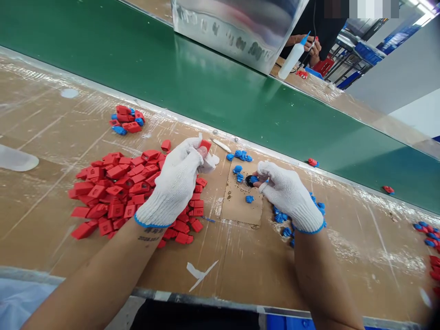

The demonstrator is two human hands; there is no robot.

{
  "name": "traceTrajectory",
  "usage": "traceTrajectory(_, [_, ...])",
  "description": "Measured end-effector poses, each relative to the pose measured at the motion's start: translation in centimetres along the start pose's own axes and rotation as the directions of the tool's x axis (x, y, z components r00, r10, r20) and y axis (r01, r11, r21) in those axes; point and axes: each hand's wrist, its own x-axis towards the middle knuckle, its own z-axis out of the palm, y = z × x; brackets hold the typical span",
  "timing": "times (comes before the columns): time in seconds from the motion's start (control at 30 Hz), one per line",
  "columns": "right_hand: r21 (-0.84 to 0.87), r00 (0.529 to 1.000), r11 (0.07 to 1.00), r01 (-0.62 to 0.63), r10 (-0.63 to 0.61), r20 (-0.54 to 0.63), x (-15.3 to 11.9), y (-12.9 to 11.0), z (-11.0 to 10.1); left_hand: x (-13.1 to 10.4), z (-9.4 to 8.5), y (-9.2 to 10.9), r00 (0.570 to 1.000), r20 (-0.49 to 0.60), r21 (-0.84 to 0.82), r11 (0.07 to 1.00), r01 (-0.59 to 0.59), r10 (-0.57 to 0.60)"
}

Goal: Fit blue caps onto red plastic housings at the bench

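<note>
My left hand (pixel 178 176), in a white glove, pinches a red block (pixel 205 145) above the right side of a large pile of red blocks (pixel 115 192). My right hand (pixel 287 190), gloved too, holds a small blue piece (pixel 254 179) between thumb and fingers, over a small black round dish (pixel 250 182). That dish sits on a cardboard piece (pixel 240 208) with a few blue pieces around it. More blue pieces (pixel 280 215) lie partly hidden under my right hand.
A green conveyor belt (pixel 144 59) runs behind the table, with a metal box (pixel 237 32) beyond it. Mixed red and blue pieces (pixel 127 120) lie at the back left. A person's hands (pixel 314 48) work near a white bottle (pixel 292 60).
</note>
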Motion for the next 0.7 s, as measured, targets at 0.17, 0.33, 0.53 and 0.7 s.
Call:
traceTrajectory(0.17, [-0.019,1.0,1.0,0.022,-0.022,-0.008,0.1,-0.2,-0.1,0.1,-0.2,-0.3,1.0,0.0,0.047,0.999,-0.02,0.02])
traceTrajectory(0.33, [-0.03,1.0,0.999,-0.011,0.011,-0.008,0.0,-0.5,-1.0,0.1,-0.5,-0.6,1.0,0.007,0.037,0.999,-0.01,0.009])
traceTrajectory(0.53, [-0.044,1.0,0.999,-0.031,0.031,0.0,-0.1,-0.1,-1.1,-0.1,-0.4,-0.4,1.0,0.026,0.056,0.998,0.011,-0.013])
traceTrajectory(0.7, [-0.037,0.999,0.998,-0.049,0.05,0.022,0.1,0.1,-0.7,-0.2,-0.3,-0.3,0.998,0.055,0.05,0.998,0.025,-0.028])
